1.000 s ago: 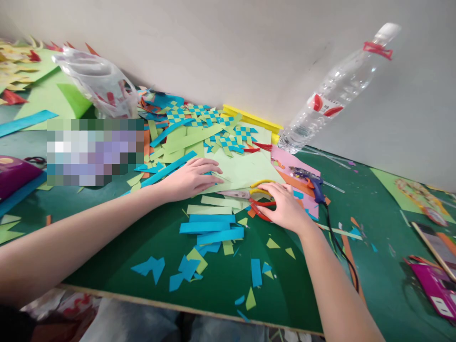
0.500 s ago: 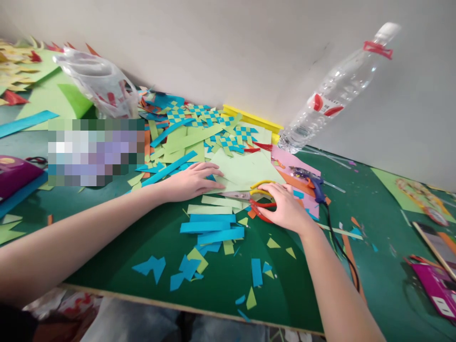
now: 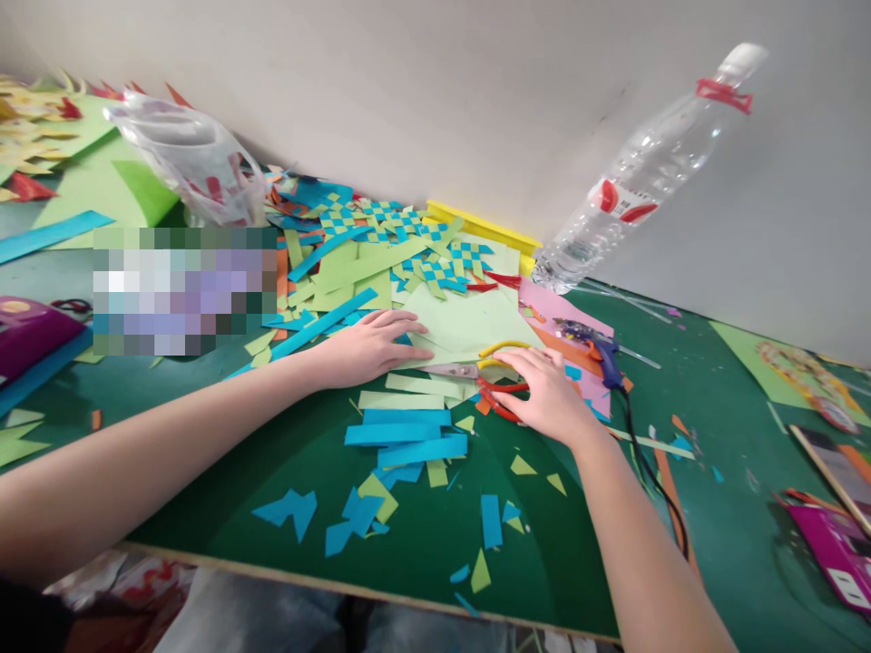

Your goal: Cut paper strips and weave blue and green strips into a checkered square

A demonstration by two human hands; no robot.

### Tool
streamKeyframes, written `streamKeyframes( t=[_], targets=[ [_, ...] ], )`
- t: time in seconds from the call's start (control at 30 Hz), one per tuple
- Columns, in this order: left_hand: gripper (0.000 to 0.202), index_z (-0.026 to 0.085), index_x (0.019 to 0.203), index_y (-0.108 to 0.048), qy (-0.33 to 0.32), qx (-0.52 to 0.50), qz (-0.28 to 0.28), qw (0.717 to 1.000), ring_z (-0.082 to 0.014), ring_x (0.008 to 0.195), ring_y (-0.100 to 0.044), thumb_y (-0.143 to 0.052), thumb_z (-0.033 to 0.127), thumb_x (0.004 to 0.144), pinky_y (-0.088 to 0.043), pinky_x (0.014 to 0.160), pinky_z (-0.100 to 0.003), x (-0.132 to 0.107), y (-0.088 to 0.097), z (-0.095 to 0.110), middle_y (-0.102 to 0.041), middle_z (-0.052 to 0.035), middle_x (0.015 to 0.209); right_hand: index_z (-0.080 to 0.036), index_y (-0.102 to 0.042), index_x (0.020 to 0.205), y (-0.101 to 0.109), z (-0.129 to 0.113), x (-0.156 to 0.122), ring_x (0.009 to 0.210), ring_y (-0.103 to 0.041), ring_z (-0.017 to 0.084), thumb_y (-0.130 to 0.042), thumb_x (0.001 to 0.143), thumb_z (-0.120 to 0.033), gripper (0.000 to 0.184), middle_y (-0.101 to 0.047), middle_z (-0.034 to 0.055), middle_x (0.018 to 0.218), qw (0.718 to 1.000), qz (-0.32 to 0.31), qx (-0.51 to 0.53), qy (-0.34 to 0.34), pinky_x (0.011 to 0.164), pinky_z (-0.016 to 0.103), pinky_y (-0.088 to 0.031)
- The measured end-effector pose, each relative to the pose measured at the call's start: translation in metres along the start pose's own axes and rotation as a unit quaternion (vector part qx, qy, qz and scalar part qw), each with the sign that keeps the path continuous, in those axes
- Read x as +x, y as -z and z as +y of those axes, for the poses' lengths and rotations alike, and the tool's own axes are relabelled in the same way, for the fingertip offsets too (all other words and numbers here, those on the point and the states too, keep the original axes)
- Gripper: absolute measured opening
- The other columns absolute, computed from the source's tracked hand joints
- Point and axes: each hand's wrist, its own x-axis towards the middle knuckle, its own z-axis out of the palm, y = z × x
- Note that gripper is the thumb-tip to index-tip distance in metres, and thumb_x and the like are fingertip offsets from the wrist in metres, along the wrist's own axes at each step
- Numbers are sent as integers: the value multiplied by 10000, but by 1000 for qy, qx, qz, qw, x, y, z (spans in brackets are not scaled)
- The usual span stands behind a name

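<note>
My left hand [image 3: 373, 349] lies flat with its fingers spread on a pale green sheet of paper [image 3: 476, 317], at the sheet's near left edge. In my right hand [image 3: 548, 390] is a pair of scissors [image 3: 469, 371] with one yellow and one red handle. The handles are apart, and the blades point left along the sheet's near edge toward my left fingertips. How far the blades are parted is hard to make out. Just in front lie cut pale green strips [image 3: 401, 400] and blue paper strips [image 3: 422, 451].
Woven blue-and-green paper pieces [image 3: 381, 218] and loose strips lie behind the sheet. A plastic bottle [image 3: 646, 172] leans against the wall. Right of my hand are a blue glue gun [image 3: 608, 358] and its cord. A plastic-wrapped cup [image 3: 194, 159] stands at back left. Paper scraps [image 3: 289, 511] are scattered near the table's front edge.
</note>
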Motion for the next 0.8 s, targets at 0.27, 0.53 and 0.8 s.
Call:
streamKeyframes(
  t=[0.27,0.53,0.8],
  targets=[
    [472,376,1333,-523,-7,31,-20,999,-282,1372,-328,-426,127,943,-356,1077,-490,1,2,4,-452,-59,1435,-254,-563,1187,0,1,-1,1148,-562,266,-616,844,-389,372,-651,41,1215,1000,-13,3,-13,1035,501,-346],
    [465,410,1320,-526,8,26,-28,999,-288,1375,-328,-444,149,944,-361,1072,-501,0,0,2,-445,-52,1432,-275,-552,1202,1,0,0,1139,-572,267,-569,873,-352,338,-639,53,1234,1000,-17,-1,9,1025,513,-334],
    [437,417,1316,-528,14,22,-28,999,-288,1374,-320,-404,182,969,-351,1070,-517,0,0,2,-444,-53,1424,-286,-548,1193,3,0,-2,1137,-575,270,-570,867,-349,333,-643,49,1217,1000,-17,-1,13,1004,507,-361]
  ],
)
